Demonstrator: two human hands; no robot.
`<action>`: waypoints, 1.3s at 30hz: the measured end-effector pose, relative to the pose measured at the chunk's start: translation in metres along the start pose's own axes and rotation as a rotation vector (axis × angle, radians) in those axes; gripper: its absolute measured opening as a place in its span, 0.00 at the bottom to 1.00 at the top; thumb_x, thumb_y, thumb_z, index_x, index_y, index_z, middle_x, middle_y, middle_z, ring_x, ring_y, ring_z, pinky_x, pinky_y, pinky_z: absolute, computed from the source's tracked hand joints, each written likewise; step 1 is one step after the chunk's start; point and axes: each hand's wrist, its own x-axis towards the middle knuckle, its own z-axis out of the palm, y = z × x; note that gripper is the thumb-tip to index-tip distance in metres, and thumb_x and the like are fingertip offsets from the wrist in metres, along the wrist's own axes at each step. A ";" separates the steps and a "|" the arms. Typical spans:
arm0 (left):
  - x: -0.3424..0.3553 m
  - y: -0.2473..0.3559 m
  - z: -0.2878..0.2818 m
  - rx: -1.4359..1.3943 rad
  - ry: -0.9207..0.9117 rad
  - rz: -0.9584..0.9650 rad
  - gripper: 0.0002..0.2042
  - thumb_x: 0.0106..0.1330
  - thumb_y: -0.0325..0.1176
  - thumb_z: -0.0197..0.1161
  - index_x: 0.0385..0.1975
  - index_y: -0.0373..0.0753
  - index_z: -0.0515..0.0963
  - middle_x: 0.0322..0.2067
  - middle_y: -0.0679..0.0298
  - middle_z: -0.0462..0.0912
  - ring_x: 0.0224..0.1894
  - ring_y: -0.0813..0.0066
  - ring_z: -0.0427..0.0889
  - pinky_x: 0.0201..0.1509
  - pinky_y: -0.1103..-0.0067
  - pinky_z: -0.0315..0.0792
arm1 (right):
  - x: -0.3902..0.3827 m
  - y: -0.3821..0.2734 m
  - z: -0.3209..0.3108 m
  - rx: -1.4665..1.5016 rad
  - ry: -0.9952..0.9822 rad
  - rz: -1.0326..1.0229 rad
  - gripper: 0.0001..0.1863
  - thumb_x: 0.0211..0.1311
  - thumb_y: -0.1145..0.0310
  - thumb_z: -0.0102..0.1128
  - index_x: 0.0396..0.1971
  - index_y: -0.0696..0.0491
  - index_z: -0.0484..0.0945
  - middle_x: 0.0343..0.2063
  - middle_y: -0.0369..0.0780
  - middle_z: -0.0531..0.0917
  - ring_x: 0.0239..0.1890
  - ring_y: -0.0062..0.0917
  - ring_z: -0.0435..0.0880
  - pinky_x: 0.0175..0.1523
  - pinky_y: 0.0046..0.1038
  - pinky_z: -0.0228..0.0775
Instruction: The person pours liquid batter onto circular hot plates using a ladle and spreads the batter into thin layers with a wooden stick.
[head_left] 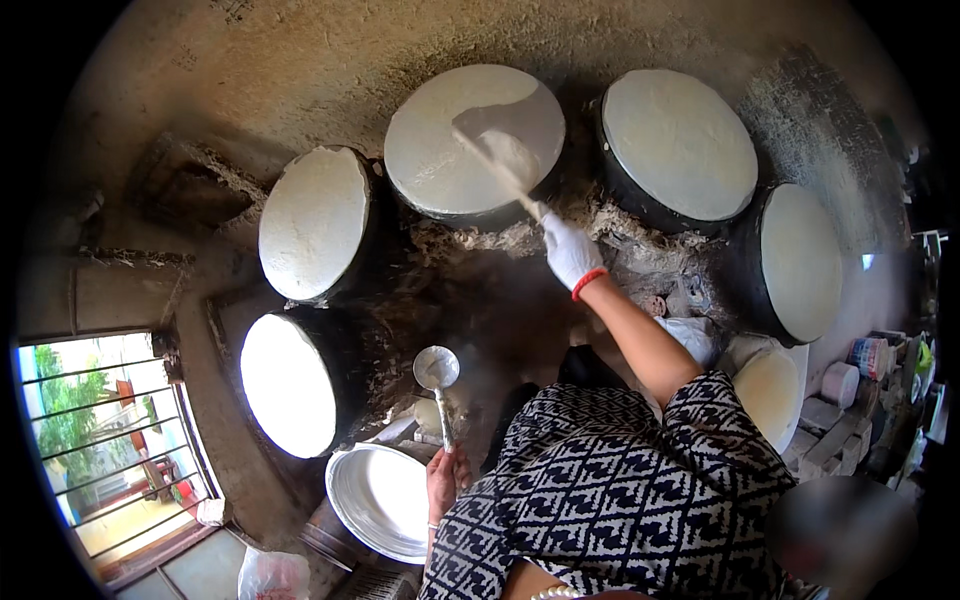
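Observation:
My right hand (571,252), in a white glove with a red cuff, is closed round a pale wooden stick (490,160). The stick slants over the round griddle (430,160) at the far middle. White coating covers much of that griddle, while a grey patch shows at its upper right; beside the stick lies a whitish mound (510,158), its nature unclear. Low in front of me, my bare left hand (448,482) grips the handle of a metal ladle (437,370), its bowl pointing away. Left of this hand stands a white tub (345,490) holding white liquid.
More round, white-topped griddles curve around me: two at left (315,225) (290,385) and two at right (680,145) (800,262). A container of pale yellowish stuff (770,395) stands by my right elbow. At left is a barred window (110,440); a plastic bag (272,575) lies below.

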 end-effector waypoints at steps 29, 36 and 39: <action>0.042 0.002 0.151 -0.126 0.011 0.005 0.14 0.74 0.37 0.52 0.51 0.35 0.73 0.27 0.69 0.69 0.18 0.83 0.61 0.16 0.85 0.57 | 0.198 0.077 -0.058 -0.224 -0.110 0.067 0.23 0.67 0.63 0.47 0.62 0.38 0.64 0.36 0.51 0.82 0.35 0.51 0.81 0.39 0.47 0.74; 0.028 0.008 0.164 -0.155 0.034 0.098 0.15 0.74 0.37 0.50 0.52 0.33 0.73 0.27 0.69 0.69 0.17 0.84 0.60 0.16 0.86 0.56 | 0.164 0.105 -0.044 0.417 0.027 -0.168 0.05 0.57 0.70 0.57 0.30 0.56 0.78 0.31 0.51 0.80 0.33 0.47 0.79 0.38 0.41 0.71; 0.028 0.016 0.170 -0.135 0.074 0.104 0.14 0.74 0.36 0.50 0.51 0.33 0.73 0.27 0.70 0.69 0.17 0.85 0.60 0.16 0.86 0.56 | 0.159 0.103 -0.033 0.420 0.075 0.011 0.04 0.57 0.71 0.57 0.30 0.55 0.77 0.28 0.53 0.78 0.32 0.47 0.77 0.37 0.42 0.69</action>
